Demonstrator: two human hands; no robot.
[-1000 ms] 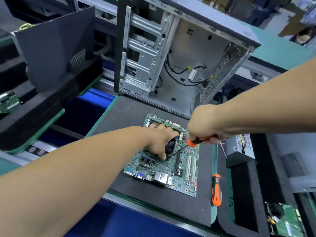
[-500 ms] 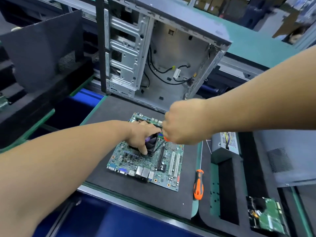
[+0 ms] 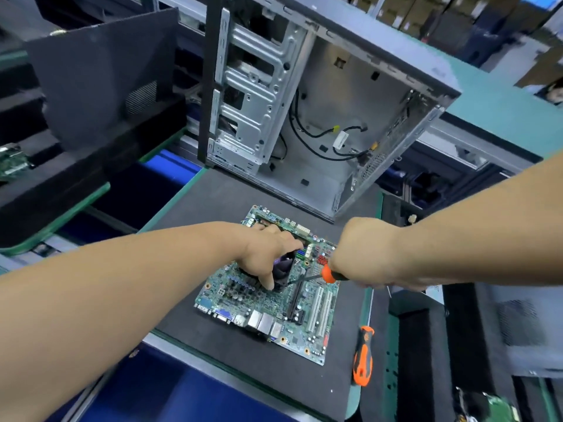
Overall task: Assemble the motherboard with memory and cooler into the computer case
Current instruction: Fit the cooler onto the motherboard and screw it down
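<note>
A green motherboard (image 3: 307, 315) lies flat on the dark mat (image 3: 213, 202). On its middle sits a black cooler (image 3: 285, 268), mostly hidden under my left hand (image 3: 268, 254), whose curled fingers hold it down. My right hand (image 3: 365, 254) grips an orange-handled screwdriver (image 3: 328, 274); its shaft slants down-left and the tip meets the cooler's near right corner. Behind the board stands the open computer case (image 3: 320, 95), its side off, with loose black cables inside.
A second orange and black screwdriver (image 3: 362, 357) lies on the mat's right edge. A dark side panel (image 3: 100, 74) leans at the left on a black foam tray. More foam trays and another green board (image 3: 499, 406) sit at the right.
My right hand has turned on the screwdriver, so its orange handle shows again below the fist. My left hand stays on the cooler. The camera view has shifted slightly.
</note>
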